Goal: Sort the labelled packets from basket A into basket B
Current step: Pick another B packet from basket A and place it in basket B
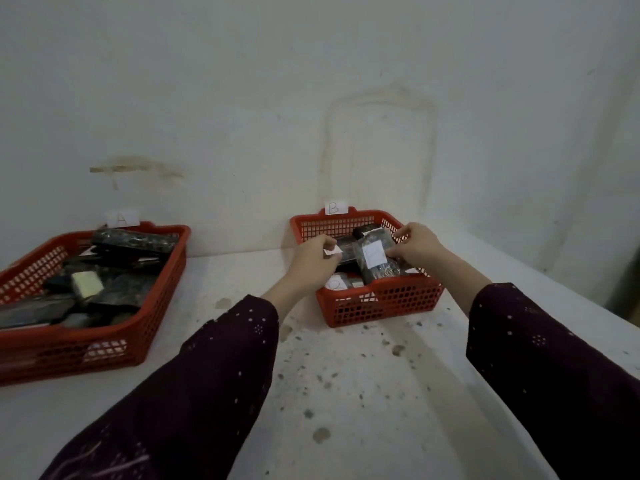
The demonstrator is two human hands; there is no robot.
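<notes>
Pinched white-labelled plastic packets (375,259) in left hand (313,263) and right hand (417,249) over red mesh basket B (381,303); beneath, speckled white counter (346,393); beyond, stained white wall (311,98).

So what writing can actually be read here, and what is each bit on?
"A": paper tag at the left basket's back rim.
"B": paper tag on the right basket's back rim.
White labels on the packets held by the left hand and right hand: too blurred to read.
</notes>
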